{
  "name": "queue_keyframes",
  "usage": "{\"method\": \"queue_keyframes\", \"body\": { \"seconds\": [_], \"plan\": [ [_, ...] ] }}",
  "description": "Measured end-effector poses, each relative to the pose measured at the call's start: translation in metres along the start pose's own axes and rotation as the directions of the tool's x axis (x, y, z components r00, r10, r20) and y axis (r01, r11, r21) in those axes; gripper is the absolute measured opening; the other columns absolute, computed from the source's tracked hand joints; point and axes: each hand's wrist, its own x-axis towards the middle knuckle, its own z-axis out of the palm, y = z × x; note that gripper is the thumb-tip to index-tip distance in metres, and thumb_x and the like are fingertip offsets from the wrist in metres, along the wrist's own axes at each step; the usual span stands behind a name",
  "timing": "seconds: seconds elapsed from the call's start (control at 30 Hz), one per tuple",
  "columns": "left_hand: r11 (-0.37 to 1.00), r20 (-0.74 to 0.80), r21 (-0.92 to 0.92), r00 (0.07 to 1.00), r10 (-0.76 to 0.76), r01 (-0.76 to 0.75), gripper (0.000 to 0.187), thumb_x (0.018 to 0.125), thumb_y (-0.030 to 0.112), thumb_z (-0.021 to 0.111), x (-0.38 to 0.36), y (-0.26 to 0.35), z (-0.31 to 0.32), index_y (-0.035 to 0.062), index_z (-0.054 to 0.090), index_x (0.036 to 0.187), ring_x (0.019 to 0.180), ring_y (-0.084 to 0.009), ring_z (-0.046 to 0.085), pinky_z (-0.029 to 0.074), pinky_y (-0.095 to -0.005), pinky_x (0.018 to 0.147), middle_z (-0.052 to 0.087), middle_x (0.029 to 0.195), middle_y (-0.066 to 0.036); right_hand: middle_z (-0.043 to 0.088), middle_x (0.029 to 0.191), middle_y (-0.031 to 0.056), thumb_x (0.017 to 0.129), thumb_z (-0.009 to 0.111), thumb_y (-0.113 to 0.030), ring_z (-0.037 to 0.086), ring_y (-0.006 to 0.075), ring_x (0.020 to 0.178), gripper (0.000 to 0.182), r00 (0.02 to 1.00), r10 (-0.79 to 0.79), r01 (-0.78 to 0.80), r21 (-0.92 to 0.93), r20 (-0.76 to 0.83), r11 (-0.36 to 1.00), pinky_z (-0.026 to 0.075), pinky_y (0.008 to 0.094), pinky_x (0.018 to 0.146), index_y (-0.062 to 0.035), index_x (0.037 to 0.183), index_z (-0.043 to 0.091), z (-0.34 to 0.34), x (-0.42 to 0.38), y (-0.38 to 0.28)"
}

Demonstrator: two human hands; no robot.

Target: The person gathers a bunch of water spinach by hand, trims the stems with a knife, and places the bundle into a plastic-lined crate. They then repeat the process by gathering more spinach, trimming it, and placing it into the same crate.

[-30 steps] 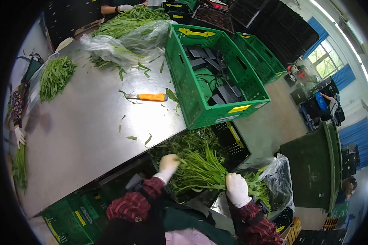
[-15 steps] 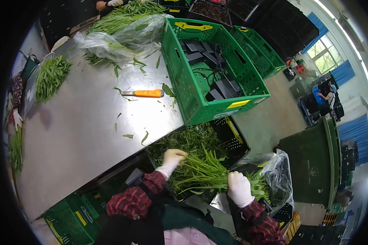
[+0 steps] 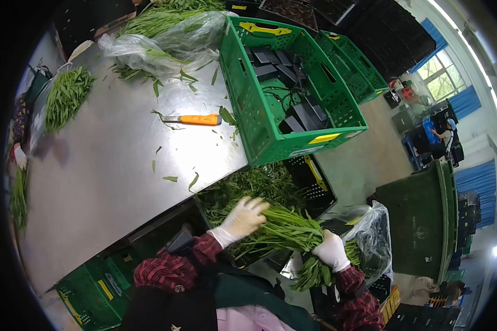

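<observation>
My right hand (image 3: 332, 251), in a white glove, is closed around a bunch of leafy greens (image 3: 290, 227) with long stems. Leaves hang out below that fist, and the stems point left. At the stem end is my left hand (image 3: 242, 220), also gloved, its fingers spread over the stems. Beneath the bunch, a dark crate (image 3: 328, 199) with a yellow handle holds loose leaves and trimmings (image 3: 259, 185). A clear plastic bag (image 3: 376, 240) lies at the right, behind my right hand, beside more greens.
On the steel table (image 3: 105, 182) lie an orange utility knife (image 3: 196, 119) and leaf scraps. A green crate (image 3: 259, 124) of black devices stands at its edge. Bagged greens (image 3: 171, 47) and another bunch (image 3: 69, 99) lie farther off. A co-worker's gloved hand (image 3: 20, 157) holds greens. A green bin (image 3: 417, 220) stands right.
My left hand has gone from closed at the stem tips to spread fingers over the stems. My right hand has moved slightly right, and the bunch's leaves now hang below it.
</observation>
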Motion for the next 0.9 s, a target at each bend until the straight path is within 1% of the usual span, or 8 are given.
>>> {"method": "queue_keyframes", "body": {
  "seconds": [0.1, 0.17, 0.33, 0.57, 0.63, 0.73, 0.83, 0.9],
  "plan": [
    [0.922, 0.111, 0.232, 0.933, -0.341, 0.309, 0.016, 0.076, 0.016, 0.059, -0.039, -0.066, 0.033, 0.0158, 0.068, 0.089, 0.114, -0.0273, 0.048, 0.038, -0.0464, 0.091, 0.053, 0.122, -0.008, 0.069, 0.083, 0.0134, 0.062, 0.07, -0.002, 0.064, 0.0177, 0.076, 0.034, 0.997, 0.051, -0.063, 0.207, 0.061, 0.976, 0.05, 0.0297, 0.072, 0.0088, 0.093, 0.062, 0.008, 0.008, 0.054],
    [0.838, 0.18, 0.169, 0.82, -0.544, 0.519, 0.021, 0.075, 0.015, 0.061, -0.054, -0.083, 0.04, 0.0147, 0.069, 0.095, 0.119, -0.0284, 0.045, 0.038, -0.0465, 0.092, 0.051, 0.127, -0.011, 0.067, 0.08, 0.0201, 0.059, 0.074, -0.013, 0.067, 0.0289, 0.074, 0.035, 0.993, 0.09, -0.11, 0.308, 0.079, 0.945, 0.051, 0.0342, 0.071, 0.0069, 0.087, 0.063, 0.004, 0.008, 0.071],
    [0.864, -0.178, -0.498, 0.984, -0.019, -0.074, 0.035, 0.065, 0.023, 0.074, 0.032, 0.027, -0.048, 0.0106, 0.068, 0.097, 0.124, -0.0377, 0.043, 0.035, -0.0478, 0.103, 0.049, 0.132, -0.017, 0.069, 0.081, 0.0161, 0.061, 0.073, -0.007, 0.066, 0.0211, 0.073, 0.035, 0.995, 0.051, -0.083, 0.464, 0.082, 0.882, 0.052, 0.0318, 0.069, 0.0092, 0.091, 0.063, 0.015, 0.007, 0.035],
    [0.995, -0.132, -0.002, 0.986, 0.103, -0.105, 0.019, 0.067, 0.019, 0.069, 0.032, 0.027, 0.013, 0.0149, 0.064, 0.084, 0.122, -0.0308, 0.044, 0.035, -0.0494, 0.101, 0.052, 0.128, -0.009, 0.068, 0.087, 0.0122, 0.067, 0.064, 0.007, 0.065, 0.0177, 0.071, 0.03, 0.93, 0.143, -0.345, 0.666, 0.34, 0.662, 0.053, 0.0295, 0.069, 0.0093, 0.098, 0.063, -0.002, -0.003, 0.002],
    [0.979, -0.035, 0.156, 0.991, -0.127, 0.131, 0.014, 0.063, 0.013, 0.066, 0.011, -0.012, 0.006, 0.0162, 0.067, 0.077, 0.116, -0.0274, 0.048, 0.039, -0.0444, 0.095, 0.053, 0.125, -0.008, 0.068, 0.089, 0.0127, 0.068, 0.064, 0.009, 0.065, 0.0182, 0.073, 0.032, 0.929, 0.137, -0.354, 0.72, 0.343, 0.597, 0.053, 0.0295, 0.07, 0.009, 0.099, 0.064, -0.012, -0.008, 0.02],
    [0.754, 0.244, 0.369, 0.727, -0.642, 0.542, 0.022, 0.081, 0.015, 0.056, -0.034, -0.079, 0.033, 0.0164, 0.07, 0.097, 0.098, -0.0251, 0.056, 0.043, -0.0427, 0.08, 0.057, 0.119, -0.01, 0.068, 0.096, 0.013, 0.07, 0.062, 0.01, 0.066, 0.0184, 0.08, 0.038, 0.887, 0.18, -0.462, 0.806, 0.426, 0.37, 0.054, 0.0292, 0.072, 0.0094, 0.107, 0.061, -0.035, -0.019, 0.034],
    [0.956, -0.302, -0.062, 0.907, -0.292, 0.287, 0.018, 0.071, 0.008, 0.063, -0.014, -0.048, -0.008, 0.0074, 0.068, 0.089, 0.093, -0.0299, 0.059, 0.047, -0.0434, 0.081, 0.061, 0.1, -0.01, 0.068, 0.097, 0.0136, 0.077, 0.057, 0.006, 0.066, 0.0197, 0.083, 0.027, 0.959, 0.005, -0.226, 0.755, 0.283, 0.615, 0.054, 0.03, 0.074, 0.0086, 0.104, 0.063, -0.022, -0.021, 0.049],
    [0.955, -0.342, -0.297, 0.934, -0.103, -0.003, 0.019, 0.064, 0.008, 0.066, 0.025, -0.003, -0.042, 0.0046, 0.065, 0.083, 0.087, -0.0322, 0.061, 0.051, -0.0416, 0.072, 0.061, 0.099, -0.014, 0.068, 0.095, 0.0133, 0.079, 0.055, 0.004, 0.066, 0.0195, 0.081, 0.024, 0.934, 0.015, -0.328, 0.843, 0.356, 0.427, 0.054, 0.0305, 0.075, 0.0086, 0.101, 0.064, -0.008, -0.016, 0.052]
  ]
}}
